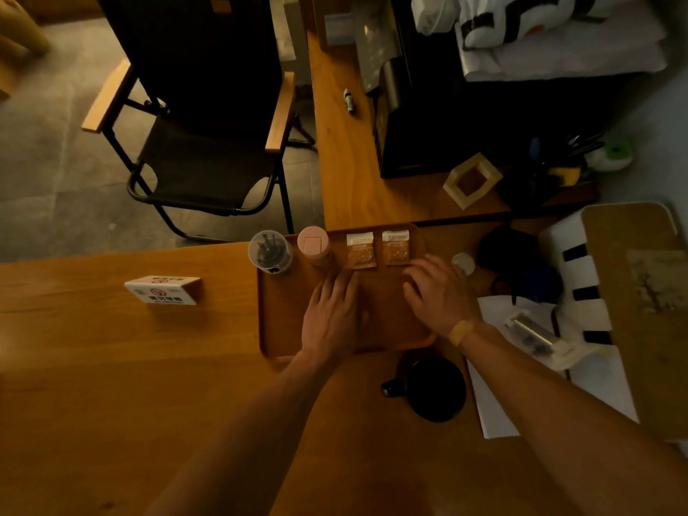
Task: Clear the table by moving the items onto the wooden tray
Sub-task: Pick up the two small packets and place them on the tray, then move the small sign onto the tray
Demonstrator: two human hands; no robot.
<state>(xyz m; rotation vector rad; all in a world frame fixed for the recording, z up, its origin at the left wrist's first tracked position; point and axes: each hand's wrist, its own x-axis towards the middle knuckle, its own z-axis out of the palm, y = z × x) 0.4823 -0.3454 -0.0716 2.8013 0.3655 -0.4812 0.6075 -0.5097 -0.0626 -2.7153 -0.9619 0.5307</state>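
The wooden tray (283,322) lies on the table in front of me. Along its far edge stand a clear cup (270,251) holding dark sticks, a pink lidded container (313,246) and two brown sachets (360,250) (395,247) side by side. My left hand (331,314) rests flat over the tray's middle, fingers apart, holding nothing. My right hand (435,292) hovers over the tray's right side just below the right sachet, fingers spread and empty. A black mug (432,389) stands on the table just in front of the tray.
A white no-smoking sign block (163,290) lies on the table left of the tray. A small white round lid (463,263), dark objects, white papers (495,411) and a metal tool (532,333) crowd the right side. A black folding chair (201,143) stands beyond the table.
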